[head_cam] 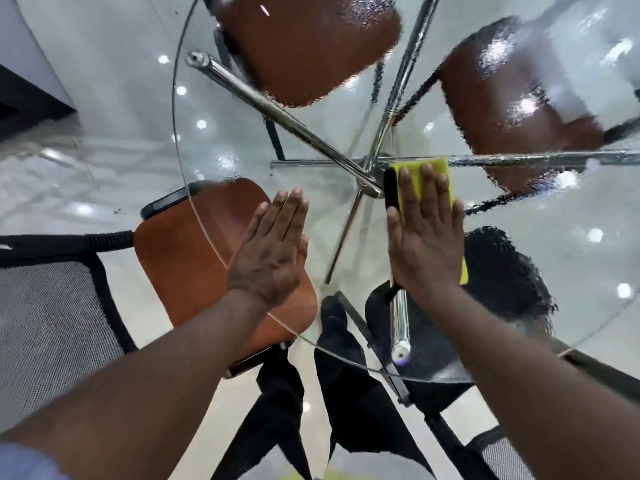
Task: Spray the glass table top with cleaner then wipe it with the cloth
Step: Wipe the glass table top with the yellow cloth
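A round glass table top (214,157) fills the middle of the head view, wet and rippled with cleaner across its far and right parts. My right hand (424,233) lies flat, fingers spread, pressing a yellow cloth (438,169) onto the glass near the table's centre. The cloth shows beyond my fingertips and at the heel of my hand. My left hand (273,247) rests flat on the glass near the left rim, fingers together, holding nothing. No spray bottle is in view.
Chrome legs (277,112) cross under the glass at a central hub. Brown-seated chairs stand around the table: one at near left (180,258), two at the far side (304,46). A black mesh chair (45,320) is at the left. My legs are below.
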{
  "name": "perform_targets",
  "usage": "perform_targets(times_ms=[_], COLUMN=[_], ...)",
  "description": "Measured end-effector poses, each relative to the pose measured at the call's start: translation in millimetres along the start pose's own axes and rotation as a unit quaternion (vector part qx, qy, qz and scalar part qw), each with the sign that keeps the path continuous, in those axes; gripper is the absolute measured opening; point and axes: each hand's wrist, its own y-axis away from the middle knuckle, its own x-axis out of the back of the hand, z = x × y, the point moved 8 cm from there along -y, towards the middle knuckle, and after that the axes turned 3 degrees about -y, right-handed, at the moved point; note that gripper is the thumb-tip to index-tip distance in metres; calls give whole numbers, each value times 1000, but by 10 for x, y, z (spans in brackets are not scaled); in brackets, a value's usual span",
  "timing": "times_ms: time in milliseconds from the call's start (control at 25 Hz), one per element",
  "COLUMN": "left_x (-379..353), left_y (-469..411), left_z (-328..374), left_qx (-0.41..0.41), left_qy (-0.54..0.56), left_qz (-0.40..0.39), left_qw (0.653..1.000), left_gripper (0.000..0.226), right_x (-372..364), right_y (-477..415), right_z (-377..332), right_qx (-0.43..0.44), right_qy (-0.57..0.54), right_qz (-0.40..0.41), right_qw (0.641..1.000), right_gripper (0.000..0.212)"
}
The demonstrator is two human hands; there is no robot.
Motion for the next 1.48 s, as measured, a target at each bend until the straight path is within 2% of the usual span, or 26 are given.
perform_targets(times_ms=[80, 120, 240, 280, 320, 440, 520, 600, 720, 840, 880, 920, 960, 1040, 1120, 1240, 1280, 1360, 1440, 1480], left_x=[34, 42, 10, -11, -28, -46, -57, -52, -27, -25, -46, -70, -85, -94, -106, -111, -96, -48, -44, -45], left_y=[-23, -25, -23, -13, -10, -18, -39, -34, -51, -29, -23, -19, -17, -9, -26, -29, -24, -40, -46, -37], left_z=[13, 22, 19, 12, 12, 8, -2, -16, -5, 8, 1, -7, -14, -19, -32, -34, -16, 18, 5, -3], left_qx=[0, -2, -7, -7, -9, -10, -7, -9, -5, -8, -6, -4, -3, -8, -9, -8, -8, -8, -8, -9], left_qy=[0, -6, -14, -12, -10, -9, -2, 4, 13, 15, 14, 15, 16, 14, 13, 21, 24, 25, 26, 26], left_qz=[9, 17, 29, 25, 20, 9, 8, 4, 8, 3, -2, -6, -10, -17, -16, -9, -2, 17, 17, 15], left_qw=[1000, 1000, 999, 1000, 1000, 1000, 1000, 1000, 1000, 1000, 1000, 1000, 1000, 1000, 1000, 1000, 1000, 1000, 999, 1000], left_gripper=[59, 59, 58, 58, 59, 60, 60, 60, 60, 59, 60, 60, 60, 60, 60, 60, 60, 59, 59, 59], right_x=[-72, -103, -93, -77, -50, 73, 92, -8, -174, -110, -82, -49, -6, 44, 0, -154, -189, -177, -135, -107], right_y=[308, 332, 33, -119, -278, -425, -105, 466, 921, 678, 537, 385, 272, 304, 618, 1165, 1227, 1091, 888, 784], right_z=[-147, -269, -560, -549, -455, 30, 282, 259, -154, -340, -289, -168, -6, 333, 453, 179, 63, -114, -174, -119], right_qx=[-12, 20, 219, 246, 225, 27, -68, -103, -15, 184, 220, 215, 167, 11, -90, -133, -110, 18, 159, 182], right_qy=[18, 19, 53, 61, 60, -2, -33, -6, 31, 53, 62, 61, 50, 10, -19, -9, -2, 9, 38, 46], right_qz=[-8, -14, -2, 8, 15, 34, 40, 43, 3, -15, -7, 5, 16, 32, 50, 50, 38, 8, -11, -12], right_qw=[1000, 1000, 974, 967, 972, 999, 996, 994, 999, 981, 974, 975, 985, 999, 994, 990, 993, 1000, 986, 982], right_gripper=[66, 66, 61, 60, 60, 62, 63, 65, 67, 63, 62, 61, 62, 64, 65, 66, 66, 65, 62, 61])
